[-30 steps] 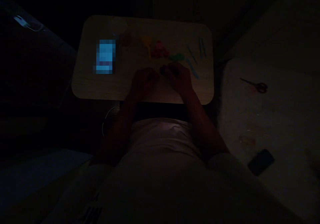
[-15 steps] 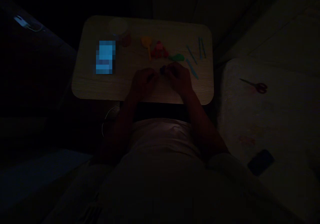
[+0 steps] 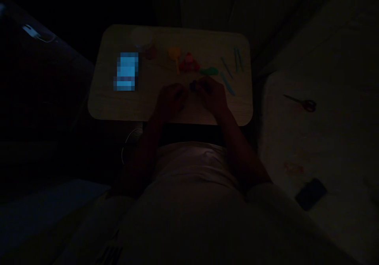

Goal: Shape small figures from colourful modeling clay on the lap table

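Observation:
In dim light, my right hand [image 3: 213, 95] is closed, its fingertips pinching a small dark lump [image 3: 193, 85] just above the table. My left hand [image 3: 171, 99] is curled to the left of the lump, its fingers bent inward; what they hold, if anything, is lost in shadow. Beyond my hands lie a red toy-like piece [image 3: 189, 62], a yellow-orange piece with a handle [image 3: 174, 53] and a green tool [image 3: 209, 71]. A light-blue plastic knife [image 3: 227, 83] rests to the right of my right hand.
Several thin blue sticks [image 3: 227, 68] lie at the table's right. A blurred bright screen [image 3: 127, 71], a reddish item [image 3: 151, 53] and a pale round item [image 3: 142, 36] are at its left. Scissors [image 3: 309, 105] and a dark-blue flat object [image 3: 310, 194] lie on a pale surface beside the table [image 3: 118, 111].
The view has shifted slightly, so the table appears a little lower. Both hands keep nearly the same pose, and the dark lump stays at my right fingertips.

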Demonstrator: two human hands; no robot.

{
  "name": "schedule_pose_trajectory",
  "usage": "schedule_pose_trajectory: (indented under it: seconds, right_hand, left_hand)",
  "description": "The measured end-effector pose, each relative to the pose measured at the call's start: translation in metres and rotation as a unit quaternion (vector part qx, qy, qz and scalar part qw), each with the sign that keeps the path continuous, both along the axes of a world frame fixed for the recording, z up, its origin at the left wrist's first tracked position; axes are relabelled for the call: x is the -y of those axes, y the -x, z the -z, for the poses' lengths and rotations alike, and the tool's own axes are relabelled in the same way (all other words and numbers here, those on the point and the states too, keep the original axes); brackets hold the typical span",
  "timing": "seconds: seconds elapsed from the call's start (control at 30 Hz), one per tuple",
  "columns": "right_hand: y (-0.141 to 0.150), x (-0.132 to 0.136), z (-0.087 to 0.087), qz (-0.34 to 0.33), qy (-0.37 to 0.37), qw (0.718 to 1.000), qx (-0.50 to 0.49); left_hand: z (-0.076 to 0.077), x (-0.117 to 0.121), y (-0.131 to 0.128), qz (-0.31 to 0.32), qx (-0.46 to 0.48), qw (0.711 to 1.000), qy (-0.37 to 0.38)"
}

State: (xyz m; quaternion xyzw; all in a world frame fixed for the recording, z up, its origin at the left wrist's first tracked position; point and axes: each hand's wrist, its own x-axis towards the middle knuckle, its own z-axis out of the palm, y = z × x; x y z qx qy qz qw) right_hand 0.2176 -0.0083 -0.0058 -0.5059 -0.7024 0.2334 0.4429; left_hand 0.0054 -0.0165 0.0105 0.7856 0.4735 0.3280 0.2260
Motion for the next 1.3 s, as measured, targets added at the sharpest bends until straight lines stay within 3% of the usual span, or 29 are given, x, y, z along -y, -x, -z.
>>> schedule_pose_trajectory:
  seconds: [0.63,1.0,1.3]
  right_hand:
    - [0.0012,0.0005,-0.0035,-0.004,0.000,1.000,-0.008]
    - [0.0019,0.0026,-0.0065,0.003,0.009,1.000,-0.006]
    - [0.0019,0.0013,-0.0050,0.001,0.013,1.000,-0.003]
  left_hand:
    - [-0.0052,0.0006,-0.0011,-0.009,-0.019,0.999,0.036]
    - [-0.0033,0.0009,-0.0005,0.005,0.006,1.000,0.019]
    - [-0.0037,0.0028,-0.0001,-0.030,0.013,0.999,0.030]
